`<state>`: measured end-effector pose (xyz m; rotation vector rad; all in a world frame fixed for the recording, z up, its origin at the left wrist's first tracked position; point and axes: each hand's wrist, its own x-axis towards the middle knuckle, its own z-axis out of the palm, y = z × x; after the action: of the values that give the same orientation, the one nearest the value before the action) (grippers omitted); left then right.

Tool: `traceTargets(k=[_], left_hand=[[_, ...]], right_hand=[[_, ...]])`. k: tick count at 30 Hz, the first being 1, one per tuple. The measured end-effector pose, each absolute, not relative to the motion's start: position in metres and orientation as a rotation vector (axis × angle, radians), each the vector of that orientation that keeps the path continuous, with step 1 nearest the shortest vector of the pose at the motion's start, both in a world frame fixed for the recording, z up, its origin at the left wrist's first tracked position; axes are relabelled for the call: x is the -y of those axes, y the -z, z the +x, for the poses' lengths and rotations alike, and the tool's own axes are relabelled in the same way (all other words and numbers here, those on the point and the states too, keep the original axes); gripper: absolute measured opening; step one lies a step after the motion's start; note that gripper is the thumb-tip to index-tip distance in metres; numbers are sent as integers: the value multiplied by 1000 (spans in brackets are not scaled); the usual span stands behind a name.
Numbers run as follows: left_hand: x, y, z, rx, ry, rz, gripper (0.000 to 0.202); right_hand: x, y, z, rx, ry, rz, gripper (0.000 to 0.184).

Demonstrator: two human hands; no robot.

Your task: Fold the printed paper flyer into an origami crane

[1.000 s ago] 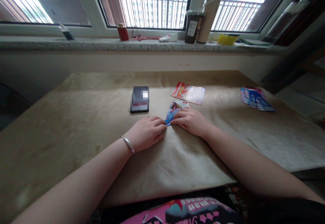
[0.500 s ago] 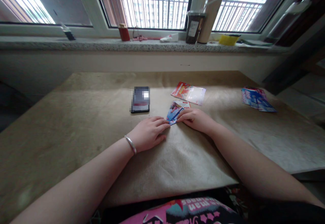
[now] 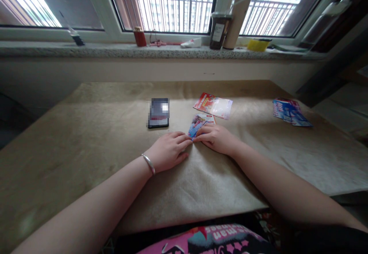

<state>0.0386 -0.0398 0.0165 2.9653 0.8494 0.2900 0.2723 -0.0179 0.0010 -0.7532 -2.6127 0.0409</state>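
One blue printed paper (image 3: 195, 124) lies partly under the right hand (image 3: 217, 137).

At the bottom of the frame, we make out letters like "man" on the black shirt with pink print (image 3: 198, 242); its other lettering defeats us. We find print too small or blurred to read on the blue glossy paper (image 3: 197, 121) and red-and-white glossy sheets (image 3: 212, 105) near centre, the blue-and-pink glossy papers (image 3: 290, 112) at right, and the white rectangular label (image 3: 218, 32) at upper centre.
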Motion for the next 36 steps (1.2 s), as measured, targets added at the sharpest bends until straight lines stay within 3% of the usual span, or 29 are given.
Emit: traceTargets(k=[36], left_hand=[[35, -22, 34, -781, -250, 2997, 18]], right_hand=[[18, -3, 270, 2683, 119, -756, 20]])
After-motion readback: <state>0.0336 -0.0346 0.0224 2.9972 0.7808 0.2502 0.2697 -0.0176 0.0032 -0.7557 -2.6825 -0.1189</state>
